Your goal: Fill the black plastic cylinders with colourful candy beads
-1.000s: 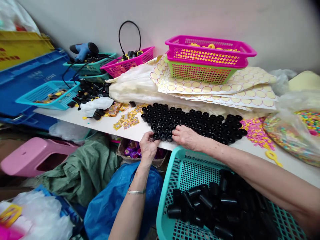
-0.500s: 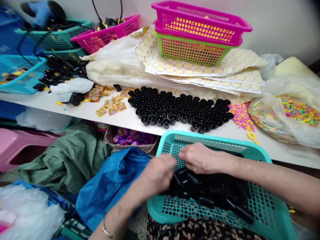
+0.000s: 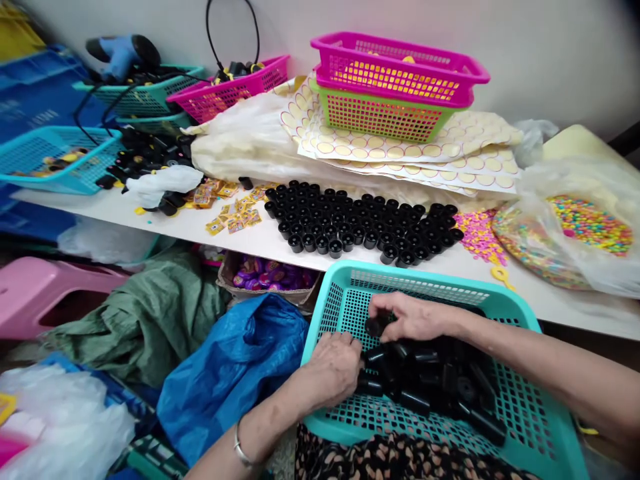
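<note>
A teal basket (image 3: 430,285) rests on my lap, holding a heap of loose black caps (image 3: 440,383). My left hand (image 3: 333,368) is inside the basket, fingers curled round black caps at the heap's left edge. Just above it, my right hand (image 3: 413,317) pinches one black cap (image 3: 375,325) lifted off the heap. On the white table (image 3: 165,225) beyond the basket stand several rows of upright black caps (image 3: 360,223), open ends up.
Pink and green baskets (image 3: 390,87) sit on sticker sheets (image 3: 410,150) at the back. A bag of coloured beads (image 3: 575,237) lies right. Small yellow packets (image 3: 233,207), teal baskets (image 3: 57,160) and a blue tool (image 3: 117,57) are left. Below lie a blue bag (image 3: 230,370), green cloth (image 3: 145,320), pink stool (image 3: 45,293).
Both hands left the rows of caps on the table and dropped into the teal basket. My right hand has now lifted one black cap from the heap.
</note>
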A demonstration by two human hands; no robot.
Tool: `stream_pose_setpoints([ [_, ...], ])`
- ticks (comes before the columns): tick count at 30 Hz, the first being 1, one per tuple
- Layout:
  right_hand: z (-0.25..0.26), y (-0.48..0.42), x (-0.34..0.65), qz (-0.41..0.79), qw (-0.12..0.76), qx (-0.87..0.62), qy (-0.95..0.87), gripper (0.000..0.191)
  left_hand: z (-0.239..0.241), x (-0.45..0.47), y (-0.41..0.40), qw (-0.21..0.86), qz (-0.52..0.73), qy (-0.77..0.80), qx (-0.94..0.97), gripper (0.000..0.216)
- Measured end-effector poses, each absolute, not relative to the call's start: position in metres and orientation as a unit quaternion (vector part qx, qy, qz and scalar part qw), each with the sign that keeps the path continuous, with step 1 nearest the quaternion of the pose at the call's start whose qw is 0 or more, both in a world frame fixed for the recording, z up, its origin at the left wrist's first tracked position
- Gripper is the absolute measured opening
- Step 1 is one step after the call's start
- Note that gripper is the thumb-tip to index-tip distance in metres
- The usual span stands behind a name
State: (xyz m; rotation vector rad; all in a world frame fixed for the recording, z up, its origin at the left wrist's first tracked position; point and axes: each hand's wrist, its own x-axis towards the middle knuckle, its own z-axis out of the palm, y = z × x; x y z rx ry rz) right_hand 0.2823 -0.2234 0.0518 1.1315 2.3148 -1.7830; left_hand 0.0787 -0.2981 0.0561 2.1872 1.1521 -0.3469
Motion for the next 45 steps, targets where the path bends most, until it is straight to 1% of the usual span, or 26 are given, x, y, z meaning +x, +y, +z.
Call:
stream_pose_setpoints([
  [2,0.060,-0.223,0.287,-0.647,-0.076,0.377,0.658,0.030,0.048,0.076,-0.300,0.307,-0.136,0.420,0.843,0.031],
  [4,0.068,-0.223,0.288,-0.674,-0.130,0.385,0.617,0.033,0.038,0.072,-0.303,0.280,-0.130,0.408,0.859,0.040],
  [8,0.082,-0.214,0.284,-0.649,-0.208,0.386,0.622,0.032,0.024,0.065,-0.311,0.230,-0.124,0.403,0.877,0.046],
  [13,0.086,-0.194,0.277,-0.627,-0.296,0.376,0.615,0.034,0.030,0.068,-0.304,0.212,-0.135,0.384,0.889,0.039],
  [15,0.084,-0.186,0.275,-0.600,-0.308,0.380,0.633,0.036,0.040,0.070,-0.297,0.213,-0.147,0.367,0.893,0.034],
  [17,0.083,-0.179,0.272,-0.537,-0.290,0.397,0.686,0.035,0.049,0.070,-0.291,0.221,-0.166,0.339,0.899,0.029],
  [18,0.084,-0.175,0.270,-0.483,-0.264,0.411,0.727,0.033,0.051,0.069,-0.290,0.222,-0.171,0.327,0.903,0.026],
  [21,0.086,-0.163,0.262,-0.254,-0.121,0.453,0.846,0.025,0.047,0.064,-0.293,0.202,-0.149,0.318,0.914,0.023],
  [23,0.088,-0.155,0.254,-0.125,-0.019,0.461,0.878,0.023,0.043,0.062,-0.298,0.190,-0.133,0.335,0.913,0.025],
  [25,0.087,-0.147,0.247,-0.060,0.043,0.451,0.889,0.020,0.044,0.062,-0.300,0.196,-0.130,0.346,0.908,0.027],
  [27,0.084,-0.141,0.242,-0.045,0.071,0.432,0.898,0.019,0.051,0.063,-0.299,0.208,-0.132,0.350,0.904,0.028],
  [30,0.079,-0.133,0.238,-0.045,0.080,0.408,0.908,0.022,0.066,0.063,-0.291,0.236,-0.136,0.352,0.896,0.035],
  [32,0.076,-0.130,0.238,-0.037,0.078,0.402,0.911,0.023,0.073,0.061,-0.284,0.289,-0.114,0.362,0.879,0.038],
  [33,0.075,-0.129,0.239,-0.032,0.075,0.401,0.912,0.023,0.075,0.059,-0.280,0.327,-0.082,0.374,0.864,0.036],
  [36,0.077,-0.131,0.242,-0.021,0.049,0.403,0.914,0.023,0.076,0.054,-0.268,0.473,0.076,0.448,0.754,0.029],
  [38,0.083,-0.138,0.245,-0.028,0.005,0.416,0.909,0.020,0.074,0.053,-0.261,0.575,0.200,0.490,0.624,0.030],
  [39,0.086,-0.145,0.247,-0.047,-0.031,0.421,0.905,0.020,0.073,0.054,-0.258,0.622,0.255,0.495,0.551,0.031],
  [40,0.090,-0.153,0.248,-0.084,-0.075,0.418,0.901,0.021,0.072,0.054,-0.256,0.664,0.300,0.488,0.480,0.032],
  [42,0.097,-0.172,0.250,-0.220,-0.156,0.374,0.887,0.024,0.071,0.055,-0.254,0.721,0.365,0.462,0.366,0.031],
  [44,0.100,-0.193,0.249,-0.381,-0.188,0.312,0.849,0.027,0.070,0.057,-0.253,0.749,0.402,0.432,0.301,0.032],
  [45,0.101,-0.202,0.248,-0.442,-0.193,0.297,0.824,0.030,0.070,0.058,-0.253,0.754,0.415,0.421,0.285,0.032],
])
